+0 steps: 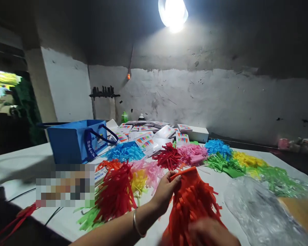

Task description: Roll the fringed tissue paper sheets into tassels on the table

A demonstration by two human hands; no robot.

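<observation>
Glaring overhead lamp (174, 13); dark upper wall (246, 44); blurry right hand (214, 233)

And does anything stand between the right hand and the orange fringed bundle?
Nothing visible. The right hand, blurred, overlaps the lower strands of the orange fringed bundle in this view; the left hand holds its top edge, apart from the right.

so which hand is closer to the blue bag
Left. The left hand, pinching the orange fringe, is right of the blue bag and nearer the camera; the right hand, blurred lower in view, is farther right.
</observation>
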